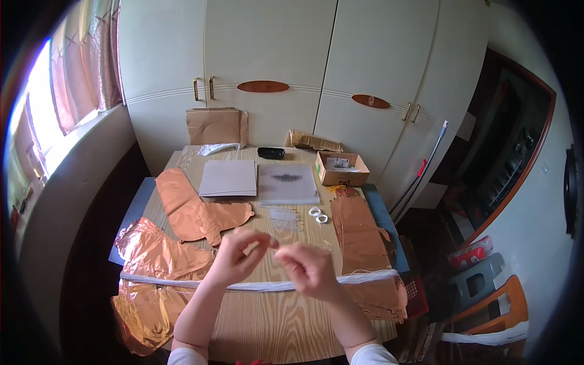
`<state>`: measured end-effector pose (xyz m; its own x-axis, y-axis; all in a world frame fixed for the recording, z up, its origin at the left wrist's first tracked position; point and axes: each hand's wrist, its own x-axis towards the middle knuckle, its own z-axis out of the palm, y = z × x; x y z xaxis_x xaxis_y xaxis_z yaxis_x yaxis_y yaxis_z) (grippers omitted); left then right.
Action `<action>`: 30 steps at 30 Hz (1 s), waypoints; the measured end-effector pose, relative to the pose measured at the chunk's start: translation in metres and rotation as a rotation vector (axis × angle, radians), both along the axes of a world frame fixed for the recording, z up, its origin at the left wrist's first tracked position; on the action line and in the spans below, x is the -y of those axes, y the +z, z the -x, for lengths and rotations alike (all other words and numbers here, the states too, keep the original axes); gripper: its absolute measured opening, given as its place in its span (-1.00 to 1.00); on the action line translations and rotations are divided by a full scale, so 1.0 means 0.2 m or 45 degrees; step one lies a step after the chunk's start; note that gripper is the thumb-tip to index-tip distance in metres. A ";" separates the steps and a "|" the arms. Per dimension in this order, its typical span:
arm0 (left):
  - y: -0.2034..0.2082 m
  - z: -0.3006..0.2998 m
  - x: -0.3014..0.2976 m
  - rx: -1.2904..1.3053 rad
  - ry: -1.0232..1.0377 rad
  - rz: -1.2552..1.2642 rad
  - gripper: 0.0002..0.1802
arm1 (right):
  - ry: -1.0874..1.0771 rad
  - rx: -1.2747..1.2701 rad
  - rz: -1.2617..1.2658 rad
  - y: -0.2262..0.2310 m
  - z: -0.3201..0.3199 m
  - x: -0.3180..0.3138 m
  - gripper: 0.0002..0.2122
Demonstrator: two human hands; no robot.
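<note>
"What took up most of your feed?"

"The wood-grain table (261, 328). A white strand bundle (261, 286) ran across it, and I placed everything else by that."

"And the big pieces?"

"Copper foil pieces (158, 252) lay around the bundle's left end and beyond it. A copper foil stack (362, 234) lay at its right end, reaching well past it."

"Any writing you could read?"

"None. Far beyond the bundle's middle, I saw grey boards (229, 178) and, next to them, a clear packet (289, 194) with dark print, too blurred for me. Beyond the bundle's right half, a cardboard box (344, 177) bore a dark mark on its front and had a pale label (337, 163) inside, equally illegible."

"The hands?"

"I had both raised above the bundle's middle. The left hand (243, 252) bent thumb and forefinger into a loop, tips together. The right hand (307, 267) was curled close by; I couldn't tell whether its fingertips pinched anything."

"Smaller things?"

"Thin clear sticks (284, 219) beyond the bundle's middle, then two white rings (321, 222) beyond its right half."

"And in the grip?"

"A small grey thing (274, 244), pinched at the left fingertips, just beyond the bundle in my view, too tiny to identify."
</note>
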<state>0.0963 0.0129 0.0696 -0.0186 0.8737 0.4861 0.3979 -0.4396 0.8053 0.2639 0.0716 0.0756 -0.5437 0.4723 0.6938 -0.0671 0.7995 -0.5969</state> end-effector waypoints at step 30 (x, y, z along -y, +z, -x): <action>-0.01 -0.01 0.03 0.273 -0.268 0.201 -0.76 | -0.324 -0.160 -0.499 -0.04 0.02 -0.10 -0.89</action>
<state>0.0989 0.0073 0.0673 0.0829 0.9334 0.3491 0.1257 -0.3573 0.9255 0.2608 0.0918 0.0676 -0.3451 0.2697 0.8990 0.1077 0.9629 -0.2476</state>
